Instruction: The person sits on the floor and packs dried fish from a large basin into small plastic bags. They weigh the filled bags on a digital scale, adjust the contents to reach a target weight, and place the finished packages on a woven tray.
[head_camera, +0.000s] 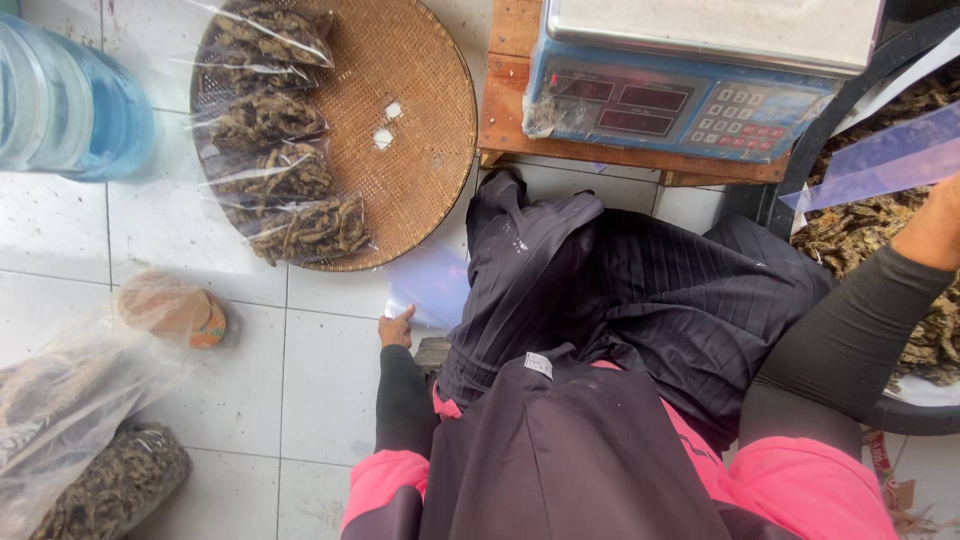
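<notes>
My left hand (397, 328) is low beside my left knee, its fingers closed on the corner of an empty clear plastic bag (432, 283) that lies flat on the white tiled floor (300, 370). My right hand (938, 222) reaches to the frame's right edge over a dark basin of dried brown strips (880, 230); its fingers are cut off by the edge. A clear bluish plastic bag (880, 160) stretches just above that hand, and I cannot tell whether the hand holds it.
A round woven tray (420, 120) carries several filled clear bags of dried strips (285, 175). A blue electronic scale (680, 100) stands on a wooden stool (510, 110). A blue water jug (70, 100) is at top left, and bagged goods (90, 440) at bottom left.
</notes>
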